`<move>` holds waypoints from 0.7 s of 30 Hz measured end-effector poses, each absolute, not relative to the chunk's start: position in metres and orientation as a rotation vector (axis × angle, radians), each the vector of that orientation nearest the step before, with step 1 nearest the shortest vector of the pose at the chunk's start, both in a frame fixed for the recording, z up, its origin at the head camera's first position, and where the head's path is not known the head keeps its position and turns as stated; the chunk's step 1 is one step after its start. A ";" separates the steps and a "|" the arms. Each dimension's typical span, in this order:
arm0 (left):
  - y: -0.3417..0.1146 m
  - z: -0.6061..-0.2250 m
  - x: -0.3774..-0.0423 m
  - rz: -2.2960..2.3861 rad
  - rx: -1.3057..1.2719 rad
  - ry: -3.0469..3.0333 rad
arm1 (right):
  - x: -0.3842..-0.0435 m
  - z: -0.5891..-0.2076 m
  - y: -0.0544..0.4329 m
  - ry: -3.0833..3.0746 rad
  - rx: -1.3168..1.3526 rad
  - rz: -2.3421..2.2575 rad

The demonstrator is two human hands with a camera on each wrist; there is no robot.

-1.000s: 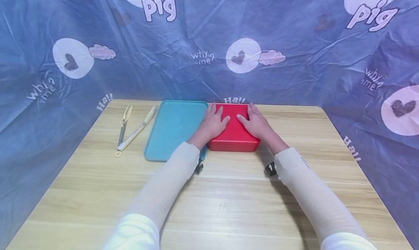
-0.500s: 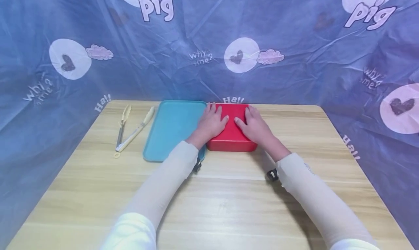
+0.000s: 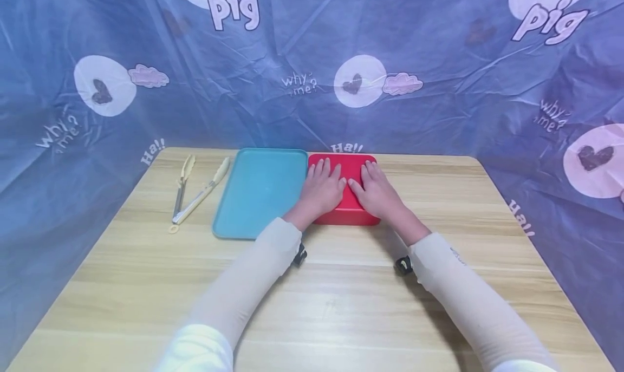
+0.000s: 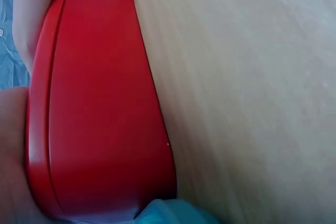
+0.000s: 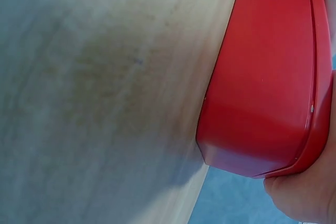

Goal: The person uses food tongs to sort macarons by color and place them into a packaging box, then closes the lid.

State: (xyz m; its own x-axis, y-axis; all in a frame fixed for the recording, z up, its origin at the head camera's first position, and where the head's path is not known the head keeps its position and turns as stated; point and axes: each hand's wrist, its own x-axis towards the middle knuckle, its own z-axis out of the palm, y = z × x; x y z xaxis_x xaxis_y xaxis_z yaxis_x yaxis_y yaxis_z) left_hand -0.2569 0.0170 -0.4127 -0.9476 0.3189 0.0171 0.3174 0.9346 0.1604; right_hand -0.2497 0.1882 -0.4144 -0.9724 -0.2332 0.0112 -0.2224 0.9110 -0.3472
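A red box (image 3: 348, 218) with a red lid (image 3: 350, 167) sits at the far middle of the table. My left hand (image 3: 323, 189) lies on the lid's left part, its fingers straight and pointing away from me. On the right part rests my right hand (image 3: 381, 194), also with extended fingers. The two thumbs nearly meet over the middle of the lid. In the left wrist view, a thin seam runs between the lid and the box wall (image 4: 105, 93). The right wrist view shows the box's front wall (image 5: 257, 77) and the same seam. What the box holds is hidden.
A blue tray (image 3: 265, 193) lies directly left of the box. Further left are splayed tongs (image 3: 197, 204) with cream tips. The wooden table (image 3: 331, 307) ends at a blue patterned cloth (image 3: 244, 106) behind and at both sides.
My left hand has shifted right from the lid's left edge onto its top. My right hand has moved slightly inward from the right edge, uncovering that corner. Box, tray and tongs stay put.
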 end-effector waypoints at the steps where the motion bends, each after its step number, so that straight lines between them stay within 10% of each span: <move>1: 0.017 -0.413 -0.257 0.255 0.507 3.082 | -0.250 -0.414 0.188 3.040 -0.366 -0.542; 21: 0.021 -0.413 -0.257 0.277 0.491 3.083 | -0.249 -0.414 0.192 3.055 -0.352 -0.520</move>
